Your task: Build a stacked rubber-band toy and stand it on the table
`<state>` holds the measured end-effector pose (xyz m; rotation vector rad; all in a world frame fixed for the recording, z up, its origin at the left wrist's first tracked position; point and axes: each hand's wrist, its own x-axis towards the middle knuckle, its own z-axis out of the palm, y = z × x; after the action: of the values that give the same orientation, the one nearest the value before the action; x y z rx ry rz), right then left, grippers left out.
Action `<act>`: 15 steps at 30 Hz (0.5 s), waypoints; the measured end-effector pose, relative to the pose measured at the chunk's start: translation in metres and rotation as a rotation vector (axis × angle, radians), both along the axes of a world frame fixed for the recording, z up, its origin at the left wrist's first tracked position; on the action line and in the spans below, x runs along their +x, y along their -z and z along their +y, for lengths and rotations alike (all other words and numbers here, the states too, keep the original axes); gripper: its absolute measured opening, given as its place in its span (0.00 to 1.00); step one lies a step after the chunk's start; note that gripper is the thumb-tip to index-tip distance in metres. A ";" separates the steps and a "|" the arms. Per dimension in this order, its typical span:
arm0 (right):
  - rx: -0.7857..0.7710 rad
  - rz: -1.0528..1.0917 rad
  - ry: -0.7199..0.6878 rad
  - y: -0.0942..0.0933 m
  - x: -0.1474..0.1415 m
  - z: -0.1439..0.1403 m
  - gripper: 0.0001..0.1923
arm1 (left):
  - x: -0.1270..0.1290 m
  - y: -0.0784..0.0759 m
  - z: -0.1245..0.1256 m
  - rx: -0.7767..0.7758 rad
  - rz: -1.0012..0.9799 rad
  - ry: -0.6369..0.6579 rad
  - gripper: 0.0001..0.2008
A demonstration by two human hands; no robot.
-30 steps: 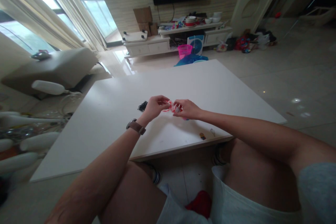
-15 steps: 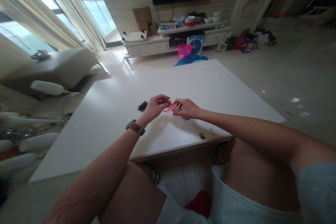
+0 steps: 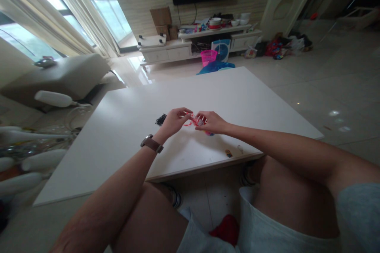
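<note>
Over the white table [image 3: 118,146], my left hand [image 3: 175,121] pinches one end of a small red-and-white crinkled strip [image 3: 194,118]. Facing it, my right hand [image 3: 213,121] has its fingers curled round the other end, where a pale greyish part shows; its exact kind is too small to tell. A thin red piece [image 3: 187,124] dangles or lies just under my left fingertips. Beneath my right hand peeks a multicoloured item [image 3: 209,133], mostly hidden. Beside my left hand lies a tangle of black bands or cords [image 3: 160,119].
Near the table's front edge lie a small yellow-and-dark piece [image 3: 228,153] and a clear bit [image 3: 240,149]. Beyond the far edge are a blue object [image 3: 216,67] and a pink basket [image 3: 208,57]. White chair-like parts [image 3: 56,99] stand at the left.
My left hand has shifted very slightly, and the red-and-white strip between the hands lies a little differently. My right hand stays in place.
</note>
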<state>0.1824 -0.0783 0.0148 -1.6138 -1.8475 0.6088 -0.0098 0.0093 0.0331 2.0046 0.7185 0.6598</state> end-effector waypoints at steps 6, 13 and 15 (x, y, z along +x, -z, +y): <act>0.010 0.009 0.009 -0.001 -0.001 -0.001 0.17 | -0.003 0.000 -0.004 -0.049 0.073 0.123 0.18; 0.099 -0.062 -0.024 0.003 -0.003 -0.003 0.16 | 0.000 0.002 -0.014 -0.141 0.119 0.283 0.26; 0.133 -0.073 -0.036 0.003 -0.002 -0.005 0.17 | 0.003 0.000 -0.017 -0.164 0.126 0.301 0.28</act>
<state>0.1804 -0.0828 0.0115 -1.5372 -1.9310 0.4374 -0.0069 -0.0078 0.0333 1.9607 0.5103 0.2899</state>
